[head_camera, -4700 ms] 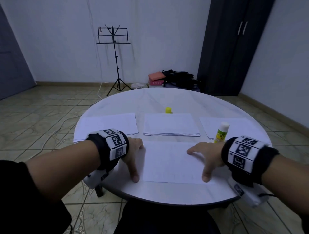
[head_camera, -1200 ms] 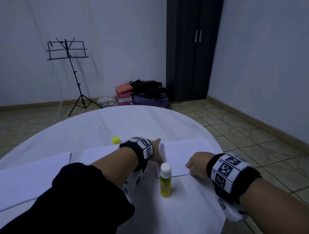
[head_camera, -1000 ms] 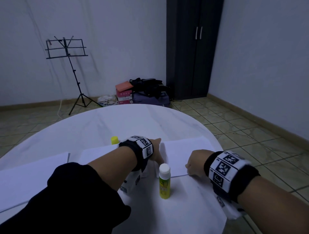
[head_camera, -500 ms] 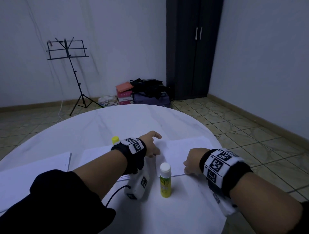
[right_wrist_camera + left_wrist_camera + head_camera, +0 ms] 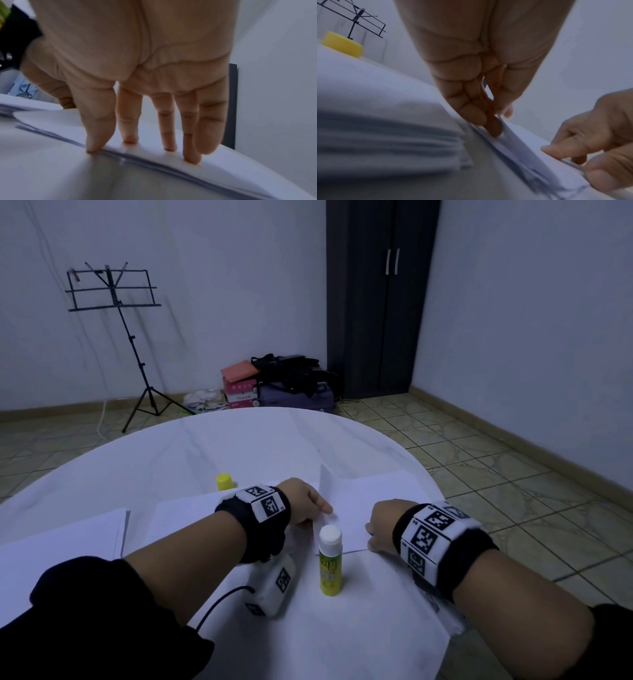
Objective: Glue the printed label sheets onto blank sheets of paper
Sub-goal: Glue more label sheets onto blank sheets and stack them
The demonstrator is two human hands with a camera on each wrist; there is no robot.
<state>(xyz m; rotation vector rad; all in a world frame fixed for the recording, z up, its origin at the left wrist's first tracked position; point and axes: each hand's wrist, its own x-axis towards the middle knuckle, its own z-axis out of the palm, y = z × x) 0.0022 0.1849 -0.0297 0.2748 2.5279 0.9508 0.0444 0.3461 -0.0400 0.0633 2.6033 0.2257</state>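
At the centre right of the head view, the left hand (image 5: 306,504) pinches the top sheet (image 5: 346,494) while the relaxed right hand (image 5: 383,523) should press the stack (image 5: 394,487) so only one sheet lifts.

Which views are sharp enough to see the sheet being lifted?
Head view: dim and bluish but sharp; the left hand lifts the top sheet. Left wrist view: smeared paper stack, fingers fairly clear. Right wrist view: soft, and the right hand fills the frame.

black sleeves (image 5: 85,604) | black wristbands (image 5: 442,546), white tag markers | white wrist cameras (image 5: 270,587), black cable
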